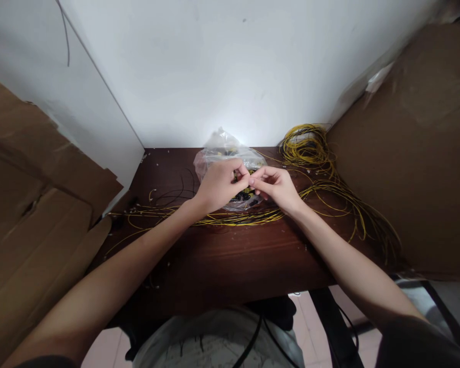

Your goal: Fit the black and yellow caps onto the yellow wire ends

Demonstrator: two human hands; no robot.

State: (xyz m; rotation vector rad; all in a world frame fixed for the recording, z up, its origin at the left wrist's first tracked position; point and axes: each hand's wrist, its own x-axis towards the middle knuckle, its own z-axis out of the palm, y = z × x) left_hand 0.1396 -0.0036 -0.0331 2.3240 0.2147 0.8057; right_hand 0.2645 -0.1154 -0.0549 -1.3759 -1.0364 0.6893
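Note:
My left hand (220, 184) and my right hand (276, 186) meet fingertip to fingertip over the middle of a dark wooden table (230, 255). Both are closed in a pinch on something small between them that I cannot make out. Right behind and under the hands lies a clear plastic bag (224, 148) with small yellow and black parts inside. A long bundle of thin yellow wires (233, 219) runs across the table just in front of the hands.
A coil of yellow wire (306, 145) lies at the back right and trails down the right side (368, 220). Brown cardboard (414, 153) stands at the right, more cardboard (30, 204) at the left. A white wall (230, 66) closes the back.

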